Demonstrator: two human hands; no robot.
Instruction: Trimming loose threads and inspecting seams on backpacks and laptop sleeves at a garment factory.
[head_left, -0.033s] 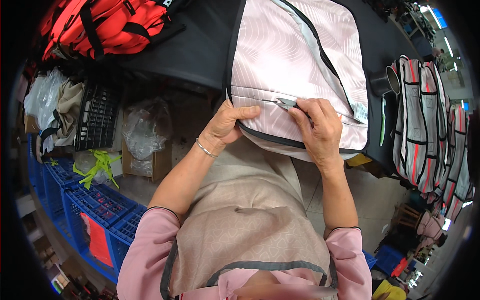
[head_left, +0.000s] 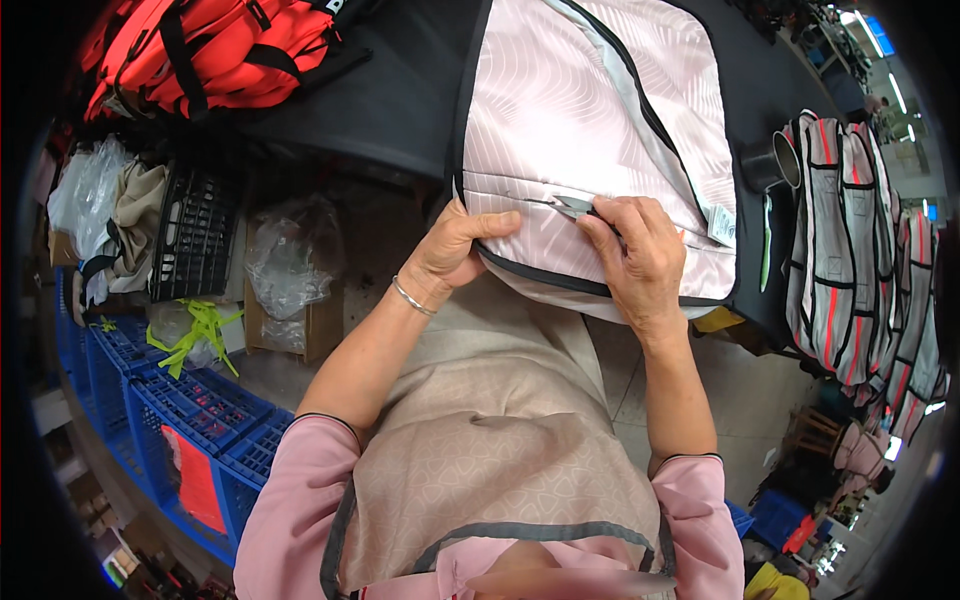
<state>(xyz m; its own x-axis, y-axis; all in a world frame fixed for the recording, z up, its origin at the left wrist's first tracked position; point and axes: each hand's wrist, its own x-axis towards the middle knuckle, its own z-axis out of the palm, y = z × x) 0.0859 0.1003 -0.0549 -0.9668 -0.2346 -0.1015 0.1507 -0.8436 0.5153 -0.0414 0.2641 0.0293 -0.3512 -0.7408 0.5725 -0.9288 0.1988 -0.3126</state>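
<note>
Left hand (head_left: 455,250) pins the pale pink bag (head_left: 590,110) at the black table's (head_left: 390,100) near edge; right hand (head_left: 635,255) pinches small metal snips (head_left: 572,205) on it.

A dark table (head_left: 400,110) is being seen across the upper middle, with a grey concrete floor (head_left: 760,400) lying below it. At the left, blue plastic crates (head_left: 190,420) are being kept stacked, with a black crate (head_left: 195,235) and clear plastic bags (head_left: 290,260) beside them. A cardboard box (head_left: 300,330) is standing on the floor. Red bags (head_left: 220,50) are being piled at the upper left. Ceiling lights (head_left: 880,45) are glowing at the upper right.
</note>
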